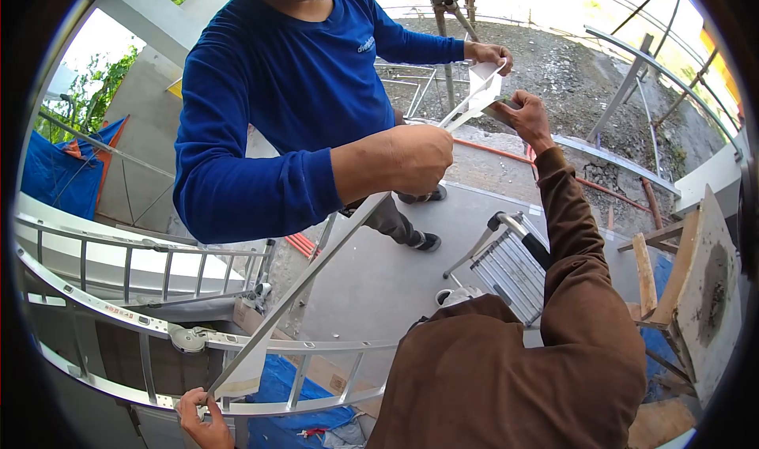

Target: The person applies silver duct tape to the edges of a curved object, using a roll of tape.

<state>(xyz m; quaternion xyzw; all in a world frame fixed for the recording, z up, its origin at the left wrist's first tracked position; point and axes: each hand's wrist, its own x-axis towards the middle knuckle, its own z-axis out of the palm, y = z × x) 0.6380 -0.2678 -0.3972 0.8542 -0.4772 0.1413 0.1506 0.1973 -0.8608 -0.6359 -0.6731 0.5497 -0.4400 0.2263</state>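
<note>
My left hand [207,421], at the bottom left, pinches the lower end of a long grey strip [296,287]. The strip rises diagonally and passes behind a co-worker's forearm. My right hand [528,119], at the end of a brown sleeve, grips a flat grey-brown piece [500,114]; whether this is the strip's far end cannot be told. Facing me, a co-worker in a blue shirt [304,93] holds a thin white strip [474,101] between two closed hands. Their nearer hand [423,158] is beside the grey strip, their farther hand [490,56] above mine.
Metal ladder sections [296,382] curve across the lower left, with a blue tarp [277,425] beneath. A folding step stool [510,267] stands on the grey floor. At right is a wooden frame with a stained board [711,291]; metal poles stand behind.
</note>
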